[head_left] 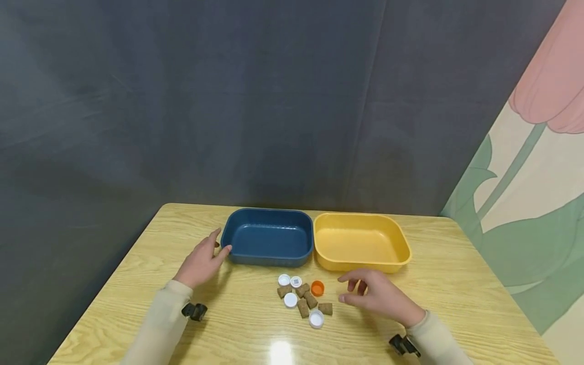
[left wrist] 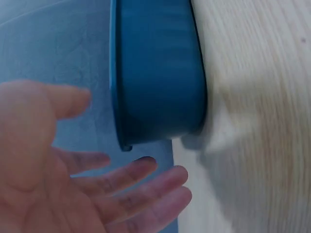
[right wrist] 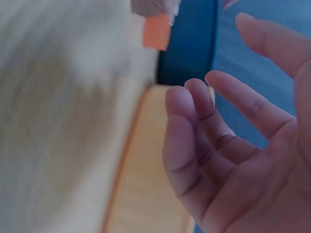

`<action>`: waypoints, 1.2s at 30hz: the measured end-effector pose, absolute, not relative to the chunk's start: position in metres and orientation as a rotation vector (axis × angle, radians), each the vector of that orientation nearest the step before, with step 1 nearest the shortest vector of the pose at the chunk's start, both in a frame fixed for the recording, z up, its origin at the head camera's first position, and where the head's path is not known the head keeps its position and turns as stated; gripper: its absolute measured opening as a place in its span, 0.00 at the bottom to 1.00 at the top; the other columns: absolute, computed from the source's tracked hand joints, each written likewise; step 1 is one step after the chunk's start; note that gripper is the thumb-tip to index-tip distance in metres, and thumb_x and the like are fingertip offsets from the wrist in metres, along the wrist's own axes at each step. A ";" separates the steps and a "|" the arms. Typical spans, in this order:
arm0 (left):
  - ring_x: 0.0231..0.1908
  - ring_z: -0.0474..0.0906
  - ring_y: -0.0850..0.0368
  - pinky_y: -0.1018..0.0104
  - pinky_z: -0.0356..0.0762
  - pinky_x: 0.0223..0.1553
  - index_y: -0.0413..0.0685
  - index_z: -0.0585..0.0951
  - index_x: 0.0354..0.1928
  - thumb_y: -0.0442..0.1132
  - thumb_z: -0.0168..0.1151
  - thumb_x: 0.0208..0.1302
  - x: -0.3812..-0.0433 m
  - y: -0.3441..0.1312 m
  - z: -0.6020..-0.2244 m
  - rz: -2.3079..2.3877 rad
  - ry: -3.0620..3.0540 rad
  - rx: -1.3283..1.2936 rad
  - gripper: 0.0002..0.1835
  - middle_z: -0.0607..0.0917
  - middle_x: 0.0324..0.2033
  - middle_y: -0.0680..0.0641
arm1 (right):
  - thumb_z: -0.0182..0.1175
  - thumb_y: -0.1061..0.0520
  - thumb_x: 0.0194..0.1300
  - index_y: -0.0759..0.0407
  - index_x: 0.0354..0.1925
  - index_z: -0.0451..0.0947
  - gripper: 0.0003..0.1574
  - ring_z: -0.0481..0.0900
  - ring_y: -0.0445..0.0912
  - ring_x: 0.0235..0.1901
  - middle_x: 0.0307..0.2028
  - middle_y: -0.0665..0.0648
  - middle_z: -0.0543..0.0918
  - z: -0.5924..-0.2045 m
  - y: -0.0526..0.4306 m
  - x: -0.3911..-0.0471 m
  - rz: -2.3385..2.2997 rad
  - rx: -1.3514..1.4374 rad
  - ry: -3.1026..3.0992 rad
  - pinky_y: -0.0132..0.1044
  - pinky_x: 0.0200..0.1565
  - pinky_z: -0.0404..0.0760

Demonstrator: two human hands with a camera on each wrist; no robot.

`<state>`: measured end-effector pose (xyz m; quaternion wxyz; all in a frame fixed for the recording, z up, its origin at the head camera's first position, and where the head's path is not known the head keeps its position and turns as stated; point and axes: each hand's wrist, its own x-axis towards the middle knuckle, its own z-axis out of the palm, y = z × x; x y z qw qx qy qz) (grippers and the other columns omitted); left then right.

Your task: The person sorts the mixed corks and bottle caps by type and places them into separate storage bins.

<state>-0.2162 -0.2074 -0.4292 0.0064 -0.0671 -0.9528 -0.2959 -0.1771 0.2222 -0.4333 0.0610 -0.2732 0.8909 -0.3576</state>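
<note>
Beside the blue tray [head_left: 269, 260], left fingers [left wrist: 141, 198] spread, while right fingers [right wrist: 179, 148] curve loosely near the orange cap [head_left: 317, 288].

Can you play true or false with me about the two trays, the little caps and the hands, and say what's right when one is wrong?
1. The blue tray sits left of the yellow tray in the head view. True.
2. The orange cap is inside the yellow tray. False: the orange cap is on the table.
3. White caps lie among the brown pieces. True.
4. The right hand is holding a brown piece. False: the right hand holds nothing.
5. The left hand is beside the blue tray. True.
</note>
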 end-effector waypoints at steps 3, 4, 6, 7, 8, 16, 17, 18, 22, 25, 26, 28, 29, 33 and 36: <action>0.43 0.81 0.45 0.47 0.77 0.43 0.31 0.56 0.75 0.47 0.46 0.79 -0.221 -0.205 -0.431 -0.928 -2.969 -0.173 0.33 0.82 0.49 0.36 | 0.72 0.48 0.60 0.62 0.48 0.85 0.24 0.74 0.35 0.24 0.30 0.47 0.81 -0.443 0.216 -0.179 -1.103 -0.888 2.626 0.31 0.28 0.76; 0.39 0.81 0.48 0.48 0.77 0.41 0.30 0.57 0.74 0.45 0.45 0.79 -0.222 -0.205 -0.431 -0.935 -2.965 -0.166 0.32 0.83 0.46 0.38 | 0.73 0.48 0.59 0.62 0.48 0.85 0.24 0.74 0.35 0.24 0.30 0.48 0.81 -0.446 0.214 -0.179 -1.102 -0.900 2.606 0.31 0.28 0.76; 0.32 0.79 0.53 0.51 0.76 0.39 0.29 0.58 0.74 0.42 0.42 0.80 -0.225 -0.204 -0.432 -0.958 -2.963 -0.158 0.30 0.85 0.39 0.40 | 0.73 0.48 0.58 0.62 0.49 0.85 0.25 0.73 0.35 0.25 0.30 0.49 0.80 -0.450 0.212 -0.179 -1.089 -0.910 2.571 0.31 0.29 0.76; 0.29 0.77 0.55 0.51 0.76 0.39 0.28 0.58 0.74 0.41 0.41 0.80 -0.226 -0.204 -0.433 -0.966 -2.963 -0.159 0.29 0.85 0.36 0.41 | 0.74 0.48 0.58 0.61 0.50 0.85 0.26 0.73 0.35 0.25 0.31 0.50 0.80 -0.452 0.211 -0.180 -1.080 -0.910 2.557 0.31 0.30 0.76; 0.28 0.76 0.56 0.51 0.75 0.40 0.28 0.58 0.73 0.40 0.40 0.80 -0.226 -0.204 -0.434 -0.973 -2.962 -0.158 0.29 0.85 0.34 0.42 | 0.74 0.48 0.57 0.60 0.50 0.85 0.26 0.73 0.35 0.26 0.31 0.50 0.80 -0.453 0.210 -0.180 -1.068 -0.909 2.548 0.31 0.31 0.76; 0.29 0.76 0.56 0.55 0.73 0.39 0.28 0.54 0.75 0.36 0.38 0.80 -0.232 -0.205 -0.441 -1.053 -2.949 -0.166 0.28 0.84 0.31 0.43 | 0.76 0.48 0.54 0.58 0.49 0.86 0.25 0.73 0.39 0.29 0.30 0.49 0.79 -0.462 0.203 -0.183 -1.051 -0.900 2.505 0.30 0.32 0.74; 0.29 0.76 0.56 0.56 0.73 0.38 0.29 0.53 0.75 0.36 0.37 0.80 -0.233 -0.205 -0.441 -1.062 -2.948 -0.173 0.28 0.84 0.31 0.43 | 0.76 0.48 0.54 0.57 0.49 0.86 0.25 0.73 0.39 0.29 0.30 0.48 0.79 -0.463 0.202 -0.183 -1.050 -0.899 2.503 0.30 0.32 0.73; 0.30 0.77 0.55 0.56 0.73 0.38 0.30 0.53 0.76 0.36 0.37 0.80 -0.234 -0.205 -0.442 -1.064 -2.947 -0.184 0.28 0.84 0.31 0.42 | 0.76 0.48 0.54 0.57 0.49 0.86 0.25 0.72 0.39 0.29 0.29 0.48 0.78 -0.464 0.201 -0.183 -1.050 -0.898 2.501 0.30 0.32 0.73; 0.30 0.77 0.55 0.56 0.74 0.39 0.30 0.52 0.76 0.36 0.37 0.80 -0.235 -0.205 -0.443 -1.081 -2.955 -0.212 0.28 0.83 0.32 0.42 | 0.76 0.49 0.54 0.57 0.48 0.87 0.24 0.71 0.37 0.29 0.29 0.47 0.78 -0.468 0.200 -0.183 -1.059 -0.898 2.491 0.29 0.33 0.73; 0.28 0.76 0.56 0.57 0.74 0.38 0.30 0.52 0.76 0.36 0.37 0.80 -0.234 -0.204 -0.443 -1.107 -2.960 -0.212 0.28 0.82 0.32 0.41 | 0.76 0.50 0.55 0.56 0.46 0.88 0.21 0.71 0.36 0.29 0.29 0.47 0.78 -0.470 0.199 -0.183 -1.075 -0.901 2.481 0.29 0.32 0.73; 0.28 0.76 0.57 0.57 0.75 0.38 0.31 0.52 0.76 0.36 0.37 0.80 -0.234 -0.204 -0.443 -1.118 -2.960 -0.211 0.28 0.82 0.32 0.41 | 0.76 0.50 0.55 0.55 0.46 0.88 0.20 0.71 0.36 0.29 0.28 0.47 0.77 -0.470 0.198 -0.183 -1.079 -0.902 2.480 0.29 0.32 0.73; 0.27 0.76 0.57 0.58 0.75 0.36 0.30 0.51 0.76 0.35 0.37 0.80 -0.233 -0.204 -0.442 -1.133 -2.962 -0.216 0.28 0.82 0.32 0.40 | 0.75 0.51 0.56 0.54 0.45 0.88 0.18 0.71 0.35 0.28 0.28 0.46 0.77 -0.470 0.198 -0.183 -1.081 -0.908 2.479 0.29 0.32 0.73; 0.26 0.77 0.57 0.59 0.75 0.35 0.30 0.51 0.76 0.35 0.37 0.80 -0.232 -0.203 -0.442 -1.143 -2.961 -0.215 0.28 0.82 0.32 0.40 | 0.75 0.51 0.56 0.54 0.45 0.89 0.17 0.71 0.35 0.28 0.27 0.46 0.77 -0.470 0.198 -0.183 -1.080 -0.908 2.481 0.29 0.32 0.73; 0.27 0.78 0.54 0.58 0.76 0.35 0.31 0.51 0.77 0.35 0.37 0.80 -0.230 -0.202 -0.441 -1.165 -2.963 -0.215 0.28 0.81 0.32 0.39 | 0.75 0.51 0.56 0.53 0.43 0.89 0.16 0.70 0.34 0.28 0.27 0.43 0.76 -0.470 0.198 -0.182 -1.080 -0.906 2.485 0.29 0.31 0.73; 0.28 0.81 0.51 0.56 0.78 0.37 0.32 0.51 0.77 0.35 0.37 0.80 -0.230 -0.202 -0.441 -1.186 -2.958 -0.210 0.28 0.81 0.33 0.39 | 0.75 0.51 0.56 0.53 0.43 0.89 0.15 0.70 0.34 0.28 0.26 0.43 0.76 -0.470 0.198 -0.182 -1.083 -0.912 2.489 0.29 0.31 0.73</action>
